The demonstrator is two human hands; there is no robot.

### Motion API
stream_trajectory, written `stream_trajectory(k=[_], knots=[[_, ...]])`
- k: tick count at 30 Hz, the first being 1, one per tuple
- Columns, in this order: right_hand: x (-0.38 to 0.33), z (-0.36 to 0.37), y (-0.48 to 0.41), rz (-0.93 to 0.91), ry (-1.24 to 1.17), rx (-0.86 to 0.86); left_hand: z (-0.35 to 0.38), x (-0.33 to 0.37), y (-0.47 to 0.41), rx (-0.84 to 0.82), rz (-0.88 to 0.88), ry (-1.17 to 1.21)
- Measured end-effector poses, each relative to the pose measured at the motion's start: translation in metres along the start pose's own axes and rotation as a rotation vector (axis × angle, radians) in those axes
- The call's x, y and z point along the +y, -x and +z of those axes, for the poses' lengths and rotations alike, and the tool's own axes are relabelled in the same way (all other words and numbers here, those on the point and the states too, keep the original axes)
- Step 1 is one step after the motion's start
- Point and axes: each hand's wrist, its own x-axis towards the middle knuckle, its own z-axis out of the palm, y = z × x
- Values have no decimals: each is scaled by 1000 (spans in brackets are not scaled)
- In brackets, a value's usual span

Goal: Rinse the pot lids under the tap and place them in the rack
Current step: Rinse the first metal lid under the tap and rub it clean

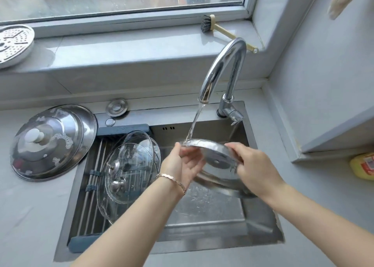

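I hold a small steel pot lid (216, 157) tilted over the sink, its underside facing me, with water from the tap (220, 68) running onto its far rim. My left hand (182, 161) grips its left edge and my right hand (253, 165) grips its right edge. Two glass lids (129, 165) with steel knobs lean in the rack (95, 177) across the sink's left part. A large steel lid (54, 141) with a white knob and soap foam lies on the counter at left.
The steel sink (261, 222) has wet walls and floor. On the windowsill lie a dish brush (214, 27) and a white perforated tray (14, 44). A yellow object (363, 165) sits under a shelf at the right.
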Motion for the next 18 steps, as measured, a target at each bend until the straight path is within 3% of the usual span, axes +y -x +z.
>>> stream_trajectory(k=[6,8,10,13,15,18], knots=[[52,4,-10,525,-389,13,-38,-31,-4,129,-109,-742],[66,2,-8,689,-628,47,-50,-39,-1,115,-189,-741],[68,-2,-6,821,-845,23,-62,-43,-5,37,-242,-540],[64,6,-1,881,-986,-50,-63,-32,-5,81,-54,-420],[53,16,1,806,-792,-25,-62,-23,-6,206,67,-463],[34,33,1,446,29,-18,-55,-18,1,303,251,-512]])
